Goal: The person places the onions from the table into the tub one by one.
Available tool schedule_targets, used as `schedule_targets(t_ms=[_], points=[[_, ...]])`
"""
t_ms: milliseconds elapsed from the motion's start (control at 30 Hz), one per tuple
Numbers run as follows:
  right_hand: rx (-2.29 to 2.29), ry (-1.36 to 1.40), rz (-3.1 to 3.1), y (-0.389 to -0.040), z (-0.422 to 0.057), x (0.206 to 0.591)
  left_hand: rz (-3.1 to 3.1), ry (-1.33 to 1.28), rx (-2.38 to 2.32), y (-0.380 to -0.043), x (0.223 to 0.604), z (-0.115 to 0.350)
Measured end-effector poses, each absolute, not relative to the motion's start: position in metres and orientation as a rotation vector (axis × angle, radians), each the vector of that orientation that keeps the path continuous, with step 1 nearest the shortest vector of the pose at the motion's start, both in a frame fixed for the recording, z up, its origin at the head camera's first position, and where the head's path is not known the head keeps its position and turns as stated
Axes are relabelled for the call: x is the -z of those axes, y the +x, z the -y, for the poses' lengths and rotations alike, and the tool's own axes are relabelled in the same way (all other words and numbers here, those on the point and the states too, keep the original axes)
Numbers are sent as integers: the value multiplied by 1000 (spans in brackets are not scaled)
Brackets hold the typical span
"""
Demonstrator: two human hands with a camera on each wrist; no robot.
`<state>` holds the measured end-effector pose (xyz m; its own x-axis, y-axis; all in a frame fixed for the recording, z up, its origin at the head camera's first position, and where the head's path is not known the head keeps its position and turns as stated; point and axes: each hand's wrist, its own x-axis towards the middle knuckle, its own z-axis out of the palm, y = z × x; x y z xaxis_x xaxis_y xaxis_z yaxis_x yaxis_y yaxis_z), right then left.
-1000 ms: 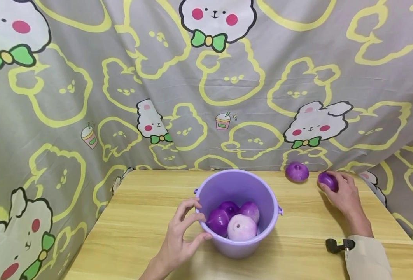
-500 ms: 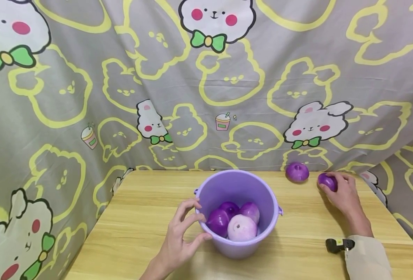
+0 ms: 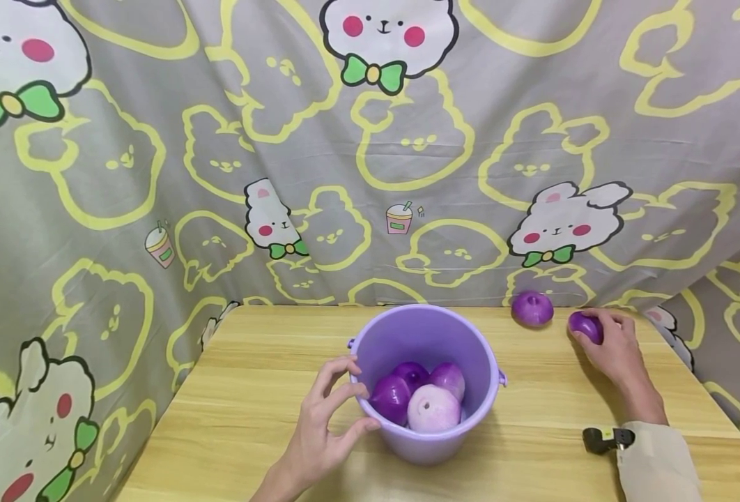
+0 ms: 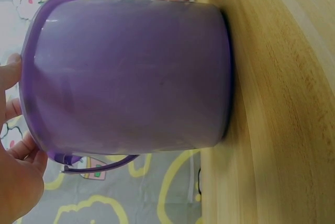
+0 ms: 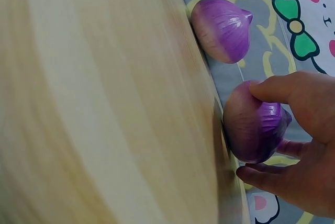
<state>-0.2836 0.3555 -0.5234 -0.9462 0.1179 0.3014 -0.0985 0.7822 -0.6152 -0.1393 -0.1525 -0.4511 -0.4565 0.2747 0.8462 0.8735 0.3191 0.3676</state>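
A lavender plastic bucket (image 3: 429,446) stands on the wooden table (image 3: 251,404) with several purple onions inside, a paler one (image 3: 434,409) nearest the front. My left hand (image 3: 322,418) holds the bucket's rim on its left side, fingertips and thumb at the edge; the left wrist view shows the bucket's outer wall (image 4: 136,77) upright beside it. Far to the right, my right hand (image 3: 617,345) grips a glossy purple onion (image 5: 251,122) between thumb and fingers, low at the table's back edge. Another onion (image 3: 533,309) lies just left of it.
A patterned curtain (image 3: 345,153) hangs right behind the table's back edge and along both sides. The bucket's handle (image 4: 104,166) hangs down on its far side. A small black device (image 3: 608,440) sits at the right sleeve cuff (image 3: 658,460).
My right hand and the onion in it have shifted very slightly left. The left hand and the bucket have stayed in place.
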Motion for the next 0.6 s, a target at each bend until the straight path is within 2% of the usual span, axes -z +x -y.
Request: schedule_targets(t_ms=[600], points=[[-882,50,2656,-285,-358,525,1907,-1015,1118,-139,451,152]])
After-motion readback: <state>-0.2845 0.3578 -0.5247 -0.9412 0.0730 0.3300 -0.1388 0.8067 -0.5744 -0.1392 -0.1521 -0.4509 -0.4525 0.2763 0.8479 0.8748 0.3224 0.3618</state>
